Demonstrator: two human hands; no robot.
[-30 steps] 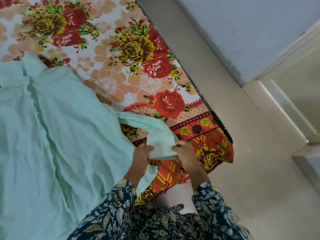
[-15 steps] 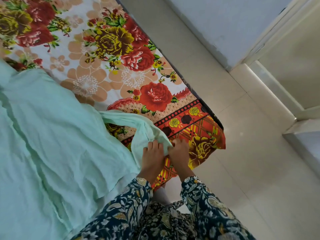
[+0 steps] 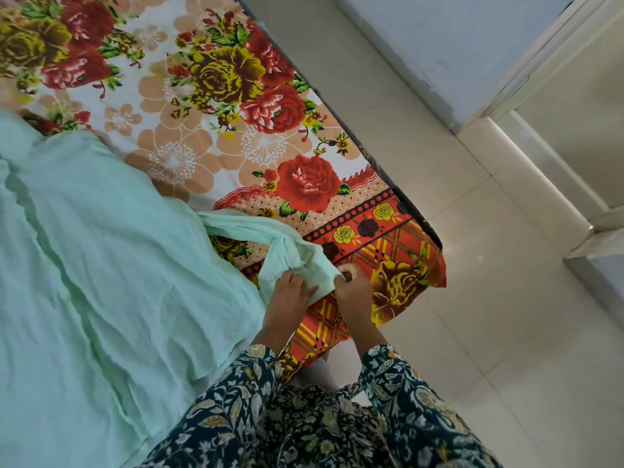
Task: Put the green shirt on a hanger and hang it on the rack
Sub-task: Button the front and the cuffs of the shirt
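Note:
The pale green shirt (image 3: 101,265) lies spread over the left half of a bed. One sleeve (image 3: 287,251) stretches to the right, toward the bed's corner. My left hand (image 3: 292,292) lies on the sleeve's cuff end with fingers curled into the cloth. My right hand (image 3: 351,288) pinches the cuff's edge from the right side. Both hands sit close together at the bed's near corner. No hanger and no rack appear in view.
A floral bedsheet (image 3: 236,96) covers the bed, its orange border hanging over the corner (image 3: 405,285). Beige tiled floor (image 3: 472,298) lies to the right. A pale wall (image 3: 456,45) and a door frame (image 3: 540,184) stand at the upper right.
The hands lowered the sleeve cuff from a raised position down onto the bed corner, then took hold of its end again. The camera view swung slightly.

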